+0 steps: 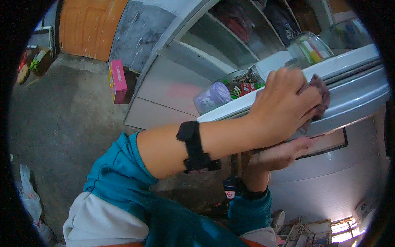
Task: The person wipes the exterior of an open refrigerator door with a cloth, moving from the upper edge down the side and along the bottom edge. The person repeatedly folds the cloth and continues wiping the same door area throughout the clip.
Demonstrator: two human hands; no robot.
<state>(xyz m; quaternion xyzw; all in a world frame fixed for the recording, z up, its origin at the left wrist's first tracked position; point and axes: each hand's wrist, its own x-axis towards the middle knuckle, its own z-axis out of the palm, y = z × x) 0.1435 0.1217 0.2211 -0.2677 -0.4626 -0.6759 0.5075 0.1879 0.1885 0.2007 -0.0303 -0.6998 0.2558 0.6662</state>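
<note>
My left hand (282, 102) grips a crumpled dark purplish cloth (322, 97) against the edge of an open refrigerator door (348, 103). Below it, my right hand (277, 157) is stretched out beside the door's outer face, its fingers extended and partly hidden; whether it touches the door I cannot tell. The door's inner racks hold a purple-lidded tub (213, 97), a glass jar with dark contents (248, 75), red and green packets (247, 89) and a clear container with colourful items (311, 51). A black strap is around each wrist.
Behind the door, the refrigerator shelves (231, 35) carry bagged items. A pink box (118, 81) stands on the concrete floor by the cabinet, near an orange wooden door (89, 27). Boxes with vegetables (41, 60) are at far left; plastic bags (31, 197) lie at lower left.
</note>
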